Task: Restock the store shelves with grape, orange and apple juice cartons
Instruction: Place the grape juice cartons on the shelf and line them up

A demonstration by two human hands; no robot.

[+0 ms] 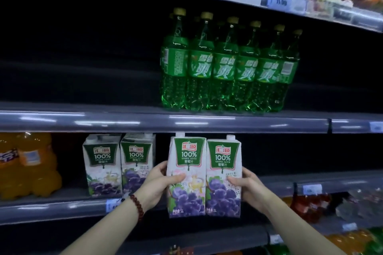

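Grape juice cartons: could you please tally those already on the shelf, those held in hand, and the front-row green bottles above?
Grape juice cartons on the shelf: 2
Grape juice cartons held: 2
Front-row green bottles: 6
Total: 10

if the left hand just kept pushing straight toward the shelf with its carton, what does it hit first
Probably nothing soon: the left hand holds a grape carton aimed at the dark gap on the shelf, right of the two stocked grape cartons. The way looks free, though depth there is unclear.

Single head-worn view, facing forward and slightly upward, close to the store shelves (pixel 145 122)
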